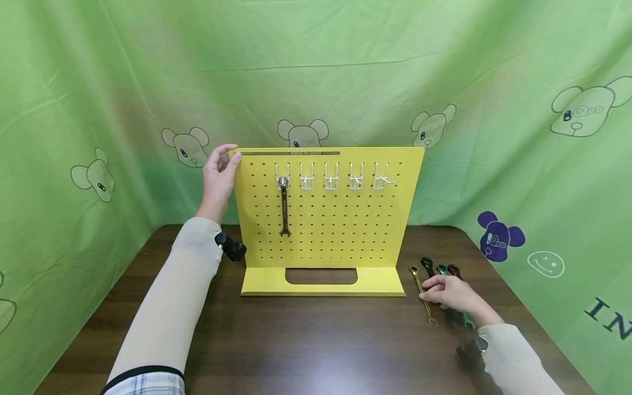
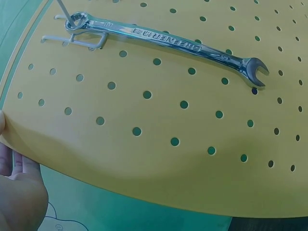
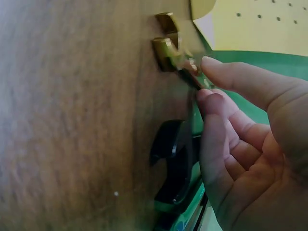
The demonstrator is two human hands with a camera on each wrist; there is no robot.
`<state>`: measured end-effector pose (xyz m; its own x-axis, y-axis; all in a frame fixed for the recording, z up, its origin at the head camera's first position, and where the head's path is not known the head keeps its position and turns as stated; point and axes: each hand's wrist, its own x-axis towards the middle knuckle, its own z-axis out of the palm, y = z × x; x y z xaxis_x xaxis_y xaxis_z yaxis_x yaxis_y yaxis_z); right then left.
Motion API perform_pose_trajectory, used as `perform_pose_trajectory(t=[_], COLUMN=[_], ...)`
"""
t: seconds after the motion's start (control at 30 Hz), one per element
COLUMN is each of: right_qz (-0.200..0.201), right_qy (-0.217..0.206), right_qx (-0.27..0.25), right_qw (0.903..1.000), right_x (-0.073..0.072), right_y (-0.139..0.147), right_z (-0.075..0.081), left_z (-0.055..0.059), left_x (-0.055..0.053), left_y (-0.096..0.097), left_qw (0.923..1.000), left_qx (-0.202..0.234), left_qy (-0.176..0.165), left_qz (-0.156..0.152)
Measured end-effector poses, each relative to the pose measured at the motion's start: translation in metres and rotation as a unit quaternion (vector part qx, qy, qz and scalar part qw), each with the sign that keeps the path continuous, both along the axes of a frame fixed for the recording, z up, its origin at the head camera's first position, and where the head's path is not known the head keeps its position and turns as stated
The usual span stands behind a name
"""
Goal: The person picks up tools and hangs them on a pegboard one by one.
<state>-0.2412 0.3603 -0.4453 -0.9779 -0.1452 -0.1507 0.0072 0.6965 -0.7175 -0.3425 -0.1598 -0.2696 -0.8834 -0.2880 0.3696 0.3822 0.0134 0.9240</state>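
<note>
My left hand [image 1: 218,178] grips the yellow pegboard [image 1: 326,236] by its upper left corner, thumb in front and fingers behind. A silver combination wrench [image 2: 168,41] hangs by its ring end on the leftmost white hook, open end down. At the right, my right hand [image 1: 454,296] pinches the shaft of a gold combination wrench [image 1: 427,311] between thumb and fingers, low at the table. Beside it lie a black wrench [image 1: 427,263], a green wrench [image 1: 468,320] and a red wrench [image 1: 453,269], partly hidden under the hand.
White wire hooks [image 1: 331,178] without tools line the pegboard's upper part, right of the silver wrench. The board stands on its yellow base [image 1: 266,281] on a dark wooden table [image 1: 306,340]. Green printed cloth [image 1: 345,71] surrounds the table at the back and sides.
</note>
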Motion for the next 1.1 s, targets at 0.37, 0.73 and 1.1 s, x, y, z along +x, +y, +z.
perform_pose_trajectory(t=[0.37, 0.73, 1.1], right_qz=[-0.035, -0.064, -0.063], right_qy=[-0.005, 0.007, 0.012], right_qx=[0.047, 0.077, 0.081], right_qw=[0.9983, 0.9950, 0.9946], right_x=[-0.0052, -0.0070, -0.0073], right_y=[-0.0057, -0.0063, -0.0067], right_z=[0.0024, -0.0027, -0.0039], left_z=[0.0013, 0.0004, -0.0013], left_x=[0.0009, 0.0014, -0.0013], left_y=[0.0006, 0.0006, 0.0016], left_qw=[1.0000, 1.0000, 0.9999], left_qx=[0.002, 0.005, 0.011], left_qy=[0.000, -0.004, 0.001], left_qz=[0.005, 0.002, 0.005])
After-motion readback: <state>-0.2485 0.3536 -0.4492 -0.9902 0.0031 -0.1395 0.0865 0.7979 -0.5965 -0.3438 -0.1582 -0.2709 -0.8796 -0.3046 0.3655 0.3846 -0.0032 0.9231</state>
